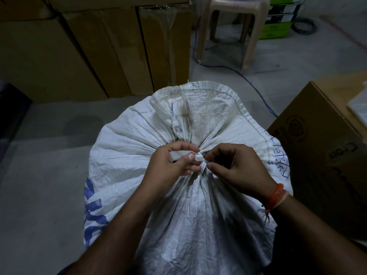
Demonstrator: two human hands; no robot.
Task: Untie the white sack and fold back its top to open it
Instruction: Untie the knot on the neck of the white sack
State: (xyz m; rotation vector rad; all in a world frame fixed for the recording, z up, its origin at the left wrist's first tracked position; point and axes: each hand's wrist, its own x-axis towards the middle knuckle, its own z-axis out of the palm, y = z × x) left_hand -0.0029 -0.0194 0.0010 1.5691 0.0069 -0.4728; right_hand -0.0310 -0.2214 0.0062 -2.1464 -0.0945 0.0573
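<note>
A full white woven sack with blue print stands on the floor right below me. Its neck is gathered tight and bound by a white strap tie, with the loose top fanning out beyond the knot. My left hand pinches one flat end of the strap between thumb and fingers. My right hand, with an orange thread band at the wrist, pinches the knot from the other side with its fingertips. A metal eyelet shows in the fabric just above the knot.
Tall cardboard boxes stand behind the sack at the left. A beige plastic stool stands behind, with a blue cable on the floor. An open cardboard box sits close on the right. Bare grey floor lies to the left.
</note>
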